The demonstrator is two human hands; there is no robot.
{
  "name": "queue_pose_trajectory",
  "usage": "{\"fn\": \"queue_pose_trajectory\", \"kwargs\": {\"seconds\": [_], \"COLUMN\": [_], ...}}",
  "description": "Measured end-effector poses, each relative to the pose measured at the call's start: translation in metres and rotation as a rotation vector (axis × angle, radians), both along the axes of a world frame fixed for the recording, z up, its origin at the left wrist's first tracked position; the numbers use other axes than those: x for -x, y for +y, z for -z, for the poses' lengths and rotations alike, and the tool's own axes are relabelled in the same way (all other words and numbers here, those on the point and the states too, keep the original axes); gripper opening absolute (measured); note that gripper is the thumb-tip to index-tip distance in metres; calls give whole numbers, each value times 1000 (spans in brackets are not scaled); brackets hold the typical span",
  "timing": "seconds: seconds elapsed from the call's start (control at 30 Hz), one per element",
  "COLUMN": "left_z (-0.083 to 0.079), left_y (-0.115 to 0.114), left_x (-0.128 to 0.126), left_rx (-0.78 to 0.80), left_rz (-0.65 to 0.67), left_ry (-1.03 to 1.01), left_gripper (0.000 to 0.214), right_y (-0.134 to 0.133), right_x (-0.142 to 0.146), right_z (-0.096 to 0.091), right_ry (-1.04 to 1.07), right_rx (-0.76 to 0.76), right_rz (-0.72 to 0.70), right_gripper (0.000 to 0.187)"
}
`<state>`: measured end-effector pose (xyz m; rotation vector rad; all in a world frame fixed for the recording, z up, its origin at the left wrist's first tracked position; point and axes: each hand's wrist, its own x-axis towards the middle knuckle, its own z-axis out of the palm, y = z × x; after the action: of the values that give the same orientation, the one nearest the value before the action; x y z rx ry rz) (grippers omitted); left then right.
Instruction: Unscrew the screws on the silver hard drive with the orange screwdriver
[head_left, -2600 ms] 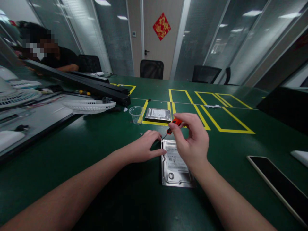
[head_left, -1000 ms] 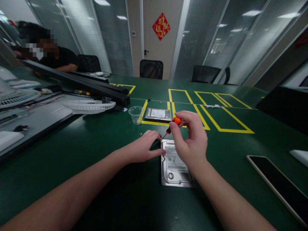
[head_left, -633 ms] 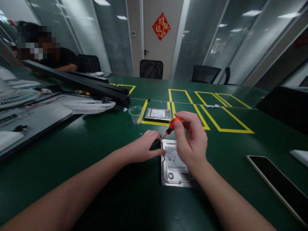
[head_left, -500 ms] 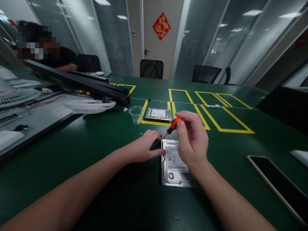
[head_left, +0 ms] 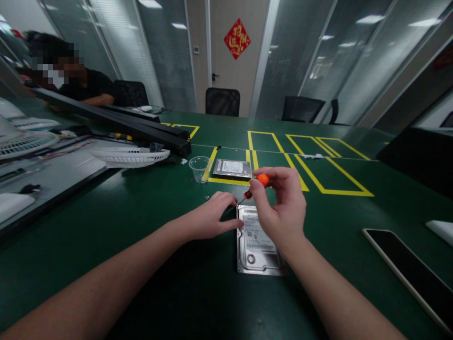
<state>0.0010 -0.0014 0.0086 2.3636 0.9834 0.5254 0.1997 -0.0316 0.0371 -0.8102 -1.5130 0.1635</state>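
Here, at far left, I see a person (head_left: pixel 97 87) behind black bars (head_left: pixel 141 128) on the green table (head_left: pixel 170 288); then stands a clear cup (head_left: pixel 200 166). The left hand (head_left: pixel 214 217), half open, touches the drive (head_left: pixel 255 243), flat on this table. Behind is a door (head_left: pixel 230 72). The right hand (head_left: pixel 283 208) is closed around a screwdriver (head_left: pixel 263 179). Farther right lies a phone (head_left: pixel 406 274).

— What's different about the person's bare right hand (head_left: pixel 281 208)?
— Half a second ago its thumb lies farther right; now it sits farther left, parallel to the far edge of the flat green desk (head_left: pixel 198 264), across the middle of the slim metal-shafted screwdriver with the orange-and-black handle (head_left: pixel 263 179).
— And the handle?
— Its rounded orange end now shows beyond the thumb, with less black in sight. The curled fingers look slightly lower, too.
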Motion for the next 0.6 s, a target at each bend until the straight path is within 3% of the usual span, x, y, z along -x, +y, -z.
{"fn": "queue_pose_trajectory", "kwargs": {"seconds": [0.37,0.6], "left_z": [0,1], "left_y": [0,0], "left_x": [0,0], "left_rx": [-3,-19], "left_rz": [-3,11], "left_ry": [6,-5], "left_gripper": [37,35], "right_y": [1,-2], "right_x": [-4,-4], "right_z": [-4,-5], "right_ry": [-141,-122], "right_rx": [-53,-28], "right_rz": [39,-14], "right_gripper": [16,30]}}
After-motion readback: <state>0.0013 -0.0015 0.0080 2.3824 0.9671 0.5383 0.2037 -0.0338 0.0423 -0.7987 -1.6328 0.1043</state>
